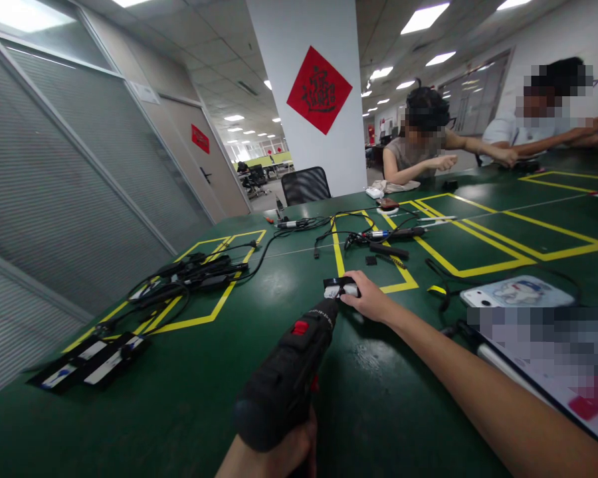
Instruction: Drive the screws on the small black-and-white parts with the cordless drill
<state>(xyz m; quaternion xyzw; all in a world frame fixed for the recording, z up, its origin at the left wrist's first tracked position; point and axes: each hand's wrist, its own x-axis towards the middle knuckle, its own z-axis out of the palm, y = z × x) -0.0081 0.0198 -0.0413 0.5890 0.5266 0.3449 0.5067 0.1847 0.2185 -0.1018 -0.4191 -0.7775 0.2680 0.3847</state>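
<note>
My left hand point(285, 446) is wrapped round the grip of a black cordless drill point(284, 372) with a red switch on top. The drill points away from me, its nose reaching a small black and white block point(335, 291) on the green table. My right hand point(366, 297) grips the right end of that block with its fingers closed. The drill's nose covers part of the block, so I cannot tell whether the tip touches it. Most of my left hand is hidden behind the drill body.
Tangled black cables and adapters point(199, 275) lie on the left, near flat black and white pieces point(94, 362). Ahead are a pen-like tool point(403, 234) and small black parts point(389, 251). A phone point(521, 292) and a screen point(548, 358) are at right. Two people sit across the table.
</note>
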